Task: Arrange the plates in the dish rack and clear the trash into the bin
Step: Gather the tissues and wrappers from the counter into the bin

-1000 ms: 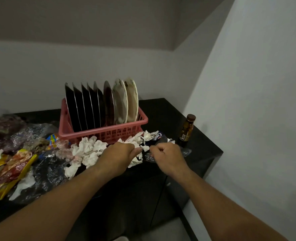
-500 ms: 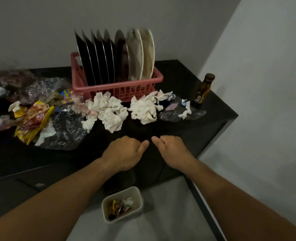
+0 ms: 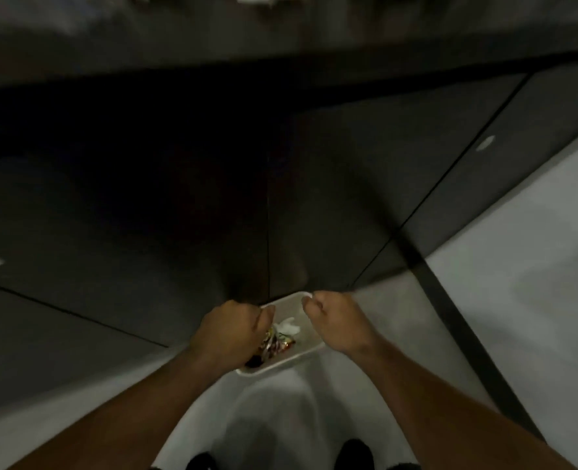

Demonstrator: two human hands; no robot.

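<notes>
I look straight down at a small white bin [image 3: 282, 365] on the floor, against the dark cabinet. Colourful wrappers [image 3: 277, 344] and a white tissue [image 3: 289, 326] lie inside it. My left hand [image 3: 230, 329] hovers over the bin's left side with fingers curled into a fist. My right hand [image 3: 336, 322] is curled the same way over the bin's far right corner. Nothing shows inside either fist. The dish rack and plates are out of view.
Dark cabinet doors [image 3: 331, 198] fill the upper half, with the blurred countertop edge [image 3: 281, 35] at the very top. Pale floor [image 3: 501, 317] spreads to the right and below. My dark shoes [image 3: 353, 454] show at the bottom edge.
My view has tipped from the countertop down to the floor. Both curled hands have dropped from the counter's front edge to just above the bin.
</notes>
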